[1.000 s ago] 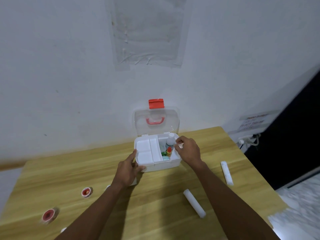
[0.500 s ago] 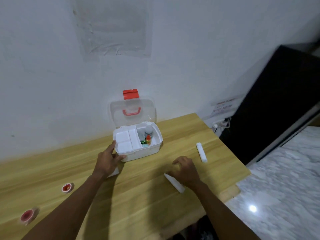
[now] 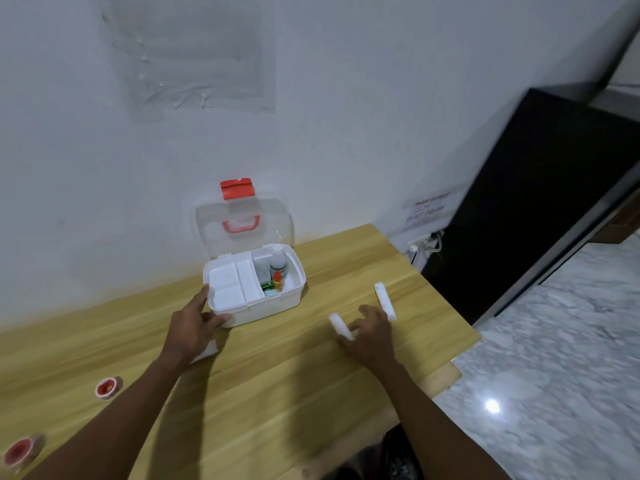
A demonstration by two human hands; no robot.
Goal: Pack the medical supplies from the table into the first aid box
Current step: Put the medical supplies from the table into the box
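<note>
The white first aid box stands open at the back of the wooden table, its clear lid with a red handle leaning against the wall. A white bottle and a small orange-capped bottle stand in its right compartment. My left hand rests flat against the box's front left corner. My right hand grips a white gauze roll just above the table. A second white roll lies right behind that hand. Two red tape rolls lie at the left.
A flat white packet pokes out from under my left wrist. The table's right edge drops to a marble floor. A dark cabinet stands at the right, with a wall socket and cable beside it.
My right hand left the box, came down on the near white roll and closed around it, lifting one end. My left hand stayed on the box. The camera swung right.
</note>
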